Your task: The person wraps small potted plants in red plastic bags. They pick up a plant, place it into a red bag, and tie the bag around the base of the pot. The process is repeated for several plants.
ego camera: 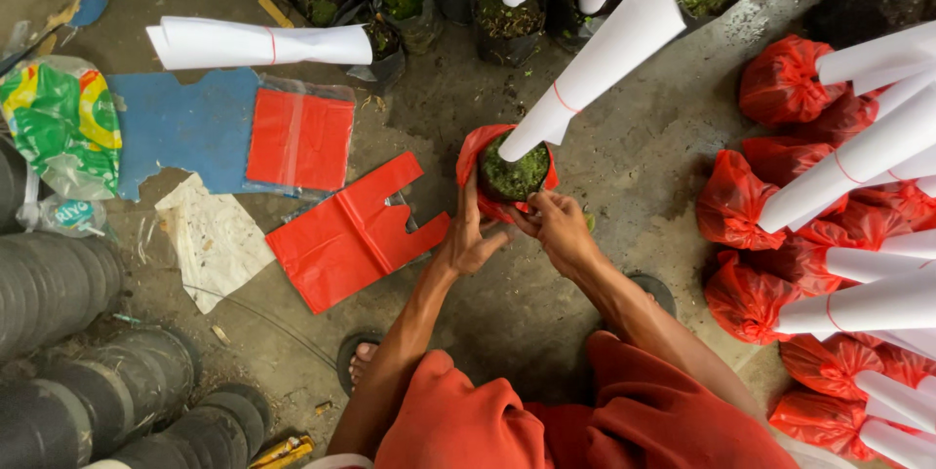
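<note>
My left hand point(471, 238) gripping the red bag's point(475, 152) left side, my right hand point(556, 223) pinching its near rim, potted plant point(514, 175) inside between my fingers, white paper cone point(597, 64) rising above, on the concrete floor point(624, 147)

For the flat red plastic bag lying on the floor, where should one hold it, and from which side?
Take the red plastic bag by a handle strip at its upper right end, coming from above. It lies flat, and the handles there are narrow, so they should pinch up more easily than the wide body.
</note>
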